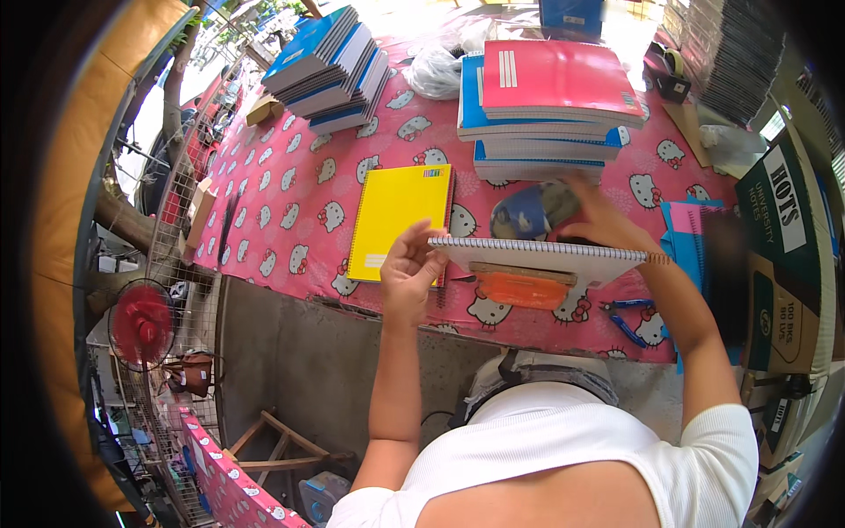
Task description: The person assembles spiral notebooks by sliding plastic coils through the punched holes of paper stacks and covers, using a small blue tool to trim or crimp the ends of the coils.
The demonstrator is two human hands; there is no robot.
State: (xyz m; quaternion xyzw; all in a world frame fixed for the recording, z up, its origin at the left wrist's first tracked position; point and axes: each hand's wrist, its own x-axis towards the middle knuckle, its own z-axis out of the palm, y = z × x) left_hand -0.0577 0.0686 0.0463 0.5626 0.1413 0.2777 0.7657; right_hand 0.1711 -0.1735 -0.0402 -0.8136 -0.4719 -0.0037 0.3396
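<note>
A spiral notebook [546,253] stands tilted over the table's front part, its wire coil running along the top edge. The coil's right end sticks out past the pages. My left hand [409,264] is closed, fingers and thumb pinching the coil's left end. My right hand [607,216] is beyond the notebook's right half, blurred, close to a blue-and-grey rounded object [524,211]; whether it grips anything is unclear. Left of the notebook lies a yellow spiral notebook [400,220]. Below it sits an orange block with a wooden edge [524,286]. Blue-handled pliers [629,319] lie at right.
A stack of red and blue notebooks [563,84] stands ahead, another blue stack [330,66] at far left. The table has a pink patterned cloth [290,194]. Cardboard boxes [783,238] crowd the right side. A tape dispenser [673,79] is far right, a red fan [143,324] left.
</note>
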